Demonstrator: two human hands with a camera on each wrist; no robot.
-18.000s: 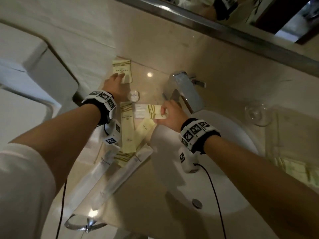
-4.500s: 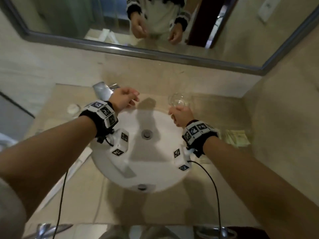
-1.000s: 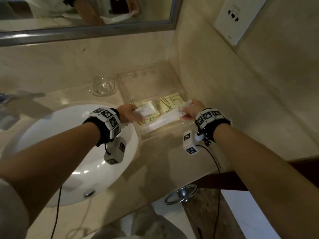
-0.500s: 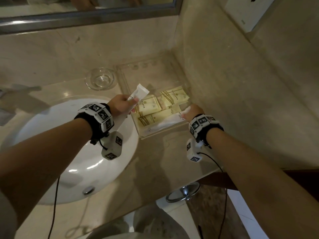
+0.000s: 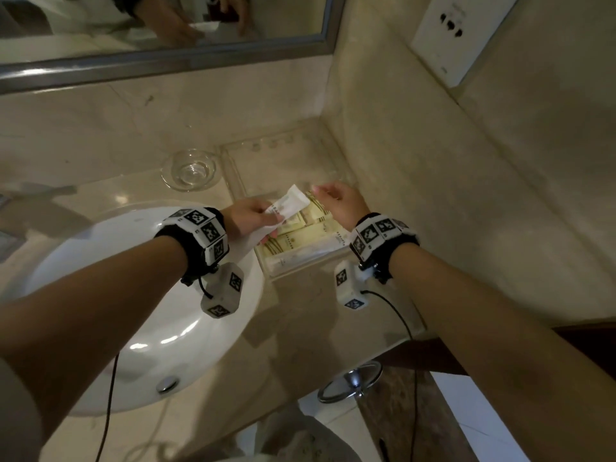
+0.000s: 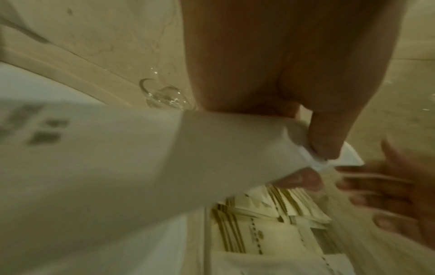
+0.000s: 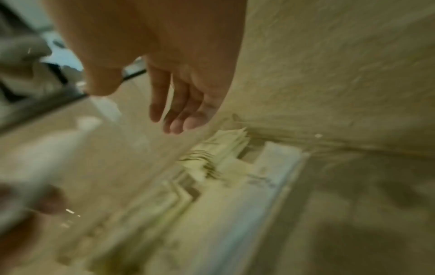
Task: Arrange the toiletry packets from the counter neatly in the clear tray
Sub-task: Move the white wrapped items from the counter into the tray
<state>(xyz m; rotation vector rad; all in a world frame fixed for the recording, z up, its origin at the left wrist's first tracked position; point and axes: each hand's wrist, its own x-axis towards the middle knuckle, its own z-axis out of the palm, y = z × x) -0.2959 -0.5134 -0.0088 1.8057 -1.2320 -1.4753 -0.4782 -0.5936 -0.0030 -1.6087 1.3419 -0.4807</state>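
head view, left hand point(image 5: 248, 217) pinching a white packet point(image 5: 289, 205) over the clear tray point(image 5: 301, 266) in the table's far right corner, yellow packets point(image 5: 300, 240) inside, left wrist view, thumb point(image 6: 326, 134) on it, right wrist view, right hand point(image 7: 179, 78) loose and empty

Counter point(image 5: 300, 315) under my arms reads as polished beige stone, veined and glossy, reflections on it; wall tiles look the same stone but duller. White packet point(image 5: 288, 205) gripped in my left hand point(image 5: 248, 216) is matt, papery, creased at the sealed end; the cream packets point(image 5: 293, 241) in the tray point(image 5: 233, 168) of clear, smooth plastic have a faint sheen. Basin point(image 5: 160, 331) is glossy white ceramic, its drain point(image 5: 167, 384) shiny metal, and the small dish point(image 5: 189, 169) is clear glass.
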